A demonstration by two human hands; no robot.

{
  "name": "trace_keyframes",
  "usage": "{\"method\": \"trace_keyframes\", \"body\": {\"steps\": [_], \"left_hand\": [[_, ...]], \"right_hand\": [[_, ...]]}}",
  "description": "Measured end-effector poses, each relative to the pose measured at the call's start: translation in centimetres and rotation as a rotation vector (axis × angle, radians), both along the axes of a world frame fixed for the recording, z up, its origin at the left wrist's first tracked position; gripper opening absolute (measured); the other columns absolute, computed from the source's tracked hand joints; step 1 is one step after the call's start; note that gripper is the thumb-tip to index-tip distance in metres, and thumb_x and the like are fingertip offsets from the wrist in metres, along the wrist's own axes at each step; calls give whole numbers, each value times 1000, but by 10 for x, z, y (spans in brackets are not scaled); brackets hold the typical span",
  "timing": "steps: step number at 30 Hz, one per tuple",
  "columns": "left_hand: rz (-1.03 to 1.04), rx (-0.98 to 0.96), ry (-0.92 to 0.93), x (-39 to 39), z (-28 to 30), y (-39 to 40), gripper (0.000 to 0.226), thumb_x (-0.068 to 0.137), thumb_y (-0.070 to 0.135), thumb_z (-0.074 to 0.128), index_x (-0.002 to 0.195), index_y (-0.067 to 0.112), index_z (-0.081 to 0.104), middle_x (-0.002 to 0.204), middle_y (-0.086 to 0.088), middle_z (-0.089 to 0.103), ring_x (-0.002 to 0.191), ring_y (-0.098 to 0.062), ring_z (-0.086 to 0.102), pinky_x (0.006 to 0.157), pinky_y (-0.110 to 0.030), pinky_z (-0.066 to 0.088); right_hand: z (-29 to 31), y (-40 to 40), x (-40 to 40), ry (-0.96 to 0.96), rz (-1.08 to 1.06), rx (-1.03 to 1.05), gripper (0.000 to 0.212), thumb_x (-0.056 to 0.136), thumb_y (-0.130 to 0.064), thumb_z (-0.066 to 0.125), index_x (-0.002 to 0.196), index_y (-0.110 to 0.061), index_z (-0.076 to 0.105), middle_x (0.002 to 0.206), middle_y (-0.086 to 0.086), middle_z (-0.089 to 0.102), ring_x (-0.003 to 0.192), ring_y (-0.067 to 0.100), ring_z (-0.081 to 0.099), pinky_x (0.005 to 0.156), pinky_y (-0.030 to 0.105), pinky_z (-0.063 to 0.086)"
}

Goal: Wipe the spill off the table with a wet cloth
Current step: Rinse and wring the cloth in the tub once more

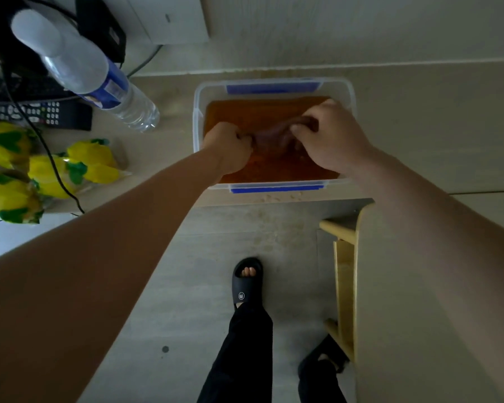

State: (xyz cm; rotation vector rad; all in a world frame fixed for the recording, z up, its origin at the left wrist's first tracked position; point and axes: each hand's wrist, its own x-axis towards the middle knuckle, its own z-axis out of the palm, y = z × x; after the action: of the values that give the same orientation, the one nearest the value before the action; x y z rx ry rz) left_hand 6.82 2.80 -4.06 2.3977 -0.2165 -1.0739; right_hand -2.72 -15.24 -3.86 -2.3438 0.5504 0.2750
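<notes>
Head view, the only one. A clear plastic rectangular tub with blue clip handles (200,117) sits at 12 o'clock from the person, on a pale table (419,126), its near wall close to the table's front edge. The tub holds orange-brown liquid.

Left hand (229,146) is clenched round one end of a dark, sodden brownish cloth (277,135); right hand (329,135) grasps the other end, fingers curled over it. The cloth stretches between the two fists, just above or in the liquid; which, I cannot tell. Held so, it looks like a wring or rinse over the tub, so drips fall back inside rather than on the table.

Faint brownish speckles (277,196) lie on the table edge at 6 o'clock of the tub, likely the spill.

At 9 to 10 o'clock: a clear water bottle with blue label (99,80), a black remote control (38,112), yellow-and-green packets (53,170), a black cable (56,170) across them. Crowded there.

Open room: bare tabletop at 3 o'clock of the tub. Below the front edge, floor, a black slipper (246,283), and a yellow wooden chair (345,286) at 5 o'clock.
</notes>
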Motion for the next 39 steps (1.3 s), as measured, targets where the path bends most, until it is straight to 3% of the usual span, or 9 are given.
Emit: {"method": "trace_keyframes", "body": {"steps": [4, 8, 12, 18, 21, 24, 28, 32, 39], "left_hand": [[569, -373, 246, -3, 7, -12, 23, 102, 28, 48, 99, 17, 68, 91, -6, 72, 87, -23, 69, 83, -39, 60], [978, -674, 597, -12, 6, -24, 16, 101, 37, 59, 110, 24, 62, 118, -11, 67, 107, -32, 67, 86, -47, 62], [945, -713, 736, -20, 3, -28, 33, 107, 23, 51, 135, 9, 62, 122, -15, 70, 107, -29, 70, 83, -41, 64], [1104, -721, 807, -28, 15, -27, 32, 109, 16, 47, 137, 11, 61, 126, -16, 68, 115, -30, 65, 96, -46, 56], [1128, -760, 794, -36, 21, -33, 30, 109, 19, 46, 134, 15, 63, 129, -13, 67, 120, -29, 62, 103, -48, 52], [1159, -780, 799, -34, 26, -27, 30, 108, 22, 47, 129, 16, 68, 126, -14, 71, 118, -31, 65, 102, -51, 53], [1149, -781, 798, -40, 26, -24, 20, 108, 14, 46, 113, 11, 66, 119, -10, 70, 121, -28, 62, 109, -46, 49], [1126, -701, 742, -32, 29, -27, 25, 106, 10, 48, 116, 10, 70, 116, -9, 73, 116, -28, 66, 99, -46, 54], [962, -573, 647, -34, 23, -20, 7, 106, 19, 56, 102, 23, 59, 110, -4, 66, 112, -25, 63, 95, -42, 57]], "right_hand": [[1, 19, 9, -64, -519, 536, 22, 107, -43, 49, 94, -31, 62, 97, -6, 69, 84, 4, 70, 77, 23, 59], [-9, 41, 23, -179, -685, 438, 27, 107, -46, 45, 95, -30, 63, 87, -14, 68, 74, -5, 66, 65, 13, 49], [-8, 64, 23, -398, -516, 172, 39, 106, -45, 47, 86, -19, 67, 72, -12, 64, 69, -8, 62, 61, 7, 41], [-15, 60, 30, -216, -311, -177, 37, 104, -37, 47, 76, -19, 63, 66, -7, 62, 57, 7, 58, 55, 22, 41], [-17, 59, 30, -183, -483, -78, 35, 100, -34, 50, 65, -26, 53, 59, -10, 54, 51, 2, 51, 51, 16, 32], [-21, 86, 28, -177, -299, 12, 36, 101, -38, 48, 72, -24, 65, 64, -11, 62, 56, 3, 58, 51, 15, 35], [-17, 55, 32, -80, -410, -140, 40, 104, -35, 44, 66, -26, 53, 62, -13, 53, 54, 2, 48, 50, 12, 33], [-26, 81, 31, -101, -365, -104, 43, 99, -42, 39, 80, -21, 71, 71, -10, 63, 57, 4, 50, 56, 24, 38], [-44, 21, 24, 114, -202, -239, 45, 110, -40, 35, 67, -27, 41, 66, -8, 46, 57, 6, 41, 54, 30, 30]]}}
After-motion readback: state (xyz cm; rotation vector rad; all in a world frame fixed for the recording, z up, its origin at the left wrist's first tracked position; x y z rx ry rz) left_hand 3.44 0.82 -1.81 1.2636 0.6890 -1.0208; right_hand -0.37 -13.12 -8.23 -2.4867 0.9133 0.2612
